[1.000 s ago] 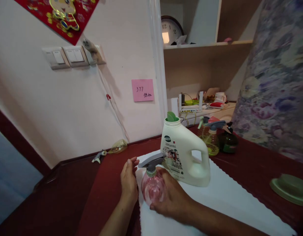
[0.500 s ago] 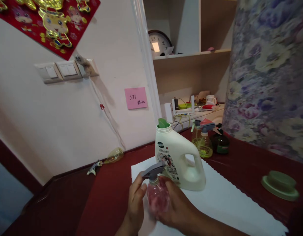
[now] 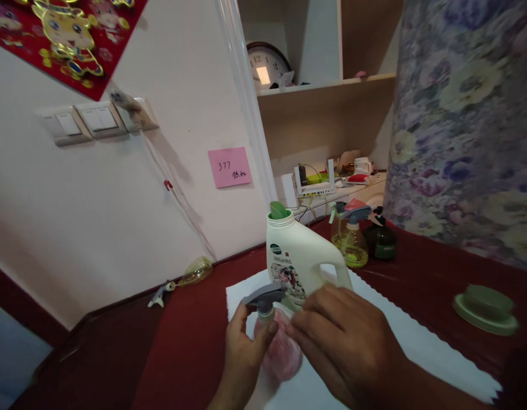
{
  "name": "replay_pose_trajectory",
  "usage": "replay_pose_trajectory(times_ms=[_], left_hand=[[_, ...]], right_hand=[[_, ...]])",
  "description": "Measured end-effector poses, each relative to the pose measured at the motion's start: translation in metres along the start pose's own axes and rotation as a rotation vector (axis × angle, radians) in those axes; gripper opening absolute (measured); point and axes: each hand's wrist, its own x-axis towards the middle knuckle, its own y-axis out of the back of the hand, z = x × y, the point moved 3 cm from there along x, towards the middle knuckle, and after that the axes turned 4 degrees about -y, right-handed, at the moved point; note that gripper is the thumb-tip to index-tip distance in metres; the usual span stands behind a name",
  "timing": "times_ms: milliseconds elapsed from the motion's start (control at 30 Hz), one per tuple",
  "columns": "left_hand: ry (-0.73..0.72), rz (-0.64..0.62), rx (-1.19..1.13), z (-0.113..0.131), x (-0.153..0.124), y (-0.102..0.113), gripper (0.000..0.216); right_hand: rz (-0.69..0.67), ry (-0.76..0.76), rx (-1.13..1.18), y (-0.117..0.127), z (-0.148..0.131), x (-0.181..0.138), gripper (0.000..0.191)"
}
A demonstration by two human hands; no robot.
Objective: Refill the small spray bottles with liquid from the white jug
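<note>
A spray bottle (image 3: 281, 350) with a grey trigger head (image 3: 265, 293) and pink contents stands tilted over the white sheet. My left hand (image 3: 246, 341) grips it at the neck, the thumb across the front below the collar. My right hand (image 3: 352, 341) is at the bottle's right side, its fingers curled and pressed together by the shoulder; whatever they pinch, if anything, is hidden, and whether they touch the bottle is unclear. Just behind stands a large pale green detergent jug (image 3: 303, 247), uncapped, with a green spout in its mouth.
The white sheet (image 3: 417, 353) lies on a dark red table (image 3: 182, 341). A round green cap (image 3: 485, 310) rests at right. Spray bottles (image 3: 355, 250) and a dark pump bottle (image 3: 380, 242) stand behind the jug. Another sprayer (image 3: 195, 270) lies on its side by the wall.
My right hand has let go of the bottle's body and risen to its upper right, fingers now curled. My left thumb has moved across the neck. The camera view has shifted slightly.
</note>
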Motion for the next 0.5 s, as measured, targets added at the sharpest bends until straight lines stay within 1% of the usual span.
replay_pose_trajectory(times_ms=[33,67,100,200,233,300,367,500], left_hand=[[0.003,-0.007,-0.001,0.0,0.0,-0.001,0.044],[0.006,-0.006,-0.001,0.001,0.001,-0.001,0.045],[0.012,0.0,-0.001,0.002,0.001,-0.002,0.046],[0.039,0.039,-0.016,0.001,0.001,-0.004,0.05],[0.039,0.053,-0.026,0.001,0.001,-0.005,0.052],[0.02,0.09,-0.039,0.001,0.002,-0.005,0.053],[0.009,0.124,-0.039,0.001,0.002,-0.006,0.051],[0.077,0.148,-0.009,0.003,0.002,-0.007,0.045]], right_hand=[[-0.014,0.019,0.008,0.001,-0.001,0.014,0.015],[-0.049,0.033,0.014,0.0,0.0,0.027,0.019],[-0.109,0.028,0.033,-0.004,0.001,0.037,0.023],[-0.418,-0.058,0.125,-0.026,0.009,0.051,0.03],[-0.486,-0.088,0.151,-0.032,0.011,0.051,0.031],[-0.514,-0.122,0.187,-0.039,0.013,0.049,0.031],[-0.489,-0.132,0.207,-0.04,0.013,0.046,0.031],[-0.502,-0.132,0.204,-0.037,0.013,0.045,0.033]])
